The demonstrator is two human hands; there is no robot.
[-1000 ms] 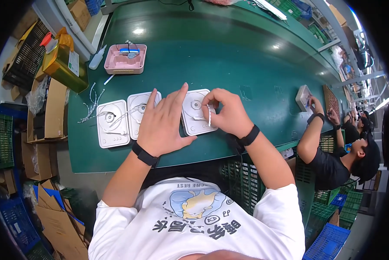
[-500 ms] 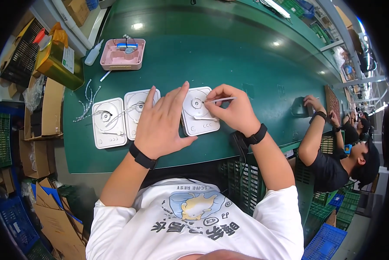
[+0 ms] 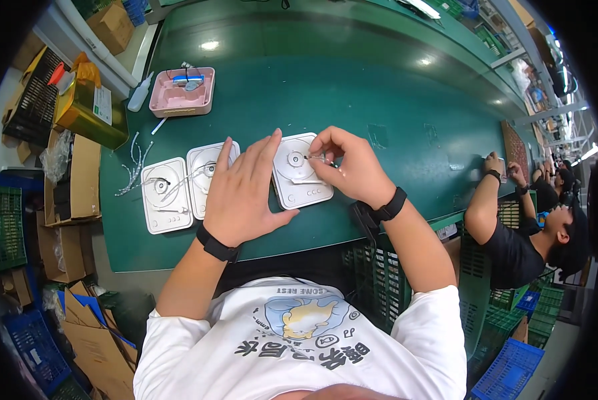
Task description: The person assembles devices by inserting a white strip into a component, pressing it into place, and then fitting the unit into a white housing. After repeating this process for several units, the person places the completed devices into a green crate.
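Three white panels, shaped like small record players with a round hub, lie in a row on the green bench. Over the right-hand panel point(image 3: 303, 189), my right hand point(image 3: 357, 168) pinches a thin clear strand point(image 3: 322, 160) beside the hub. My left hand point(image 3: 240, 190) is open with fingers spread, covering much of the middle panel point(image 3: 195, 160) and reaching the left edge of the right-hand one. Clear strands also lie across the middle panel and the left panel point(image 3: 172, 217). What lies beneath my left palm is hidden.
A pink open case point(image 3: 181, 109) with wires and a blue part inside sits farther back, beside a squeeze bottle point(image 3: 141, 91). Loose clear strands point(image 3: 133, 167) lie left of the panels. A yellow-green metal can point(image 3: 92, 110) stands at the left. A co-worker point(image 3: 512, 240) works at the right.
The strand in my right hand, straight and pointing right before, now appears bunched at my fingertips. My right fingers have shifted slightly left with the view; the left hand keeps its spread pose.
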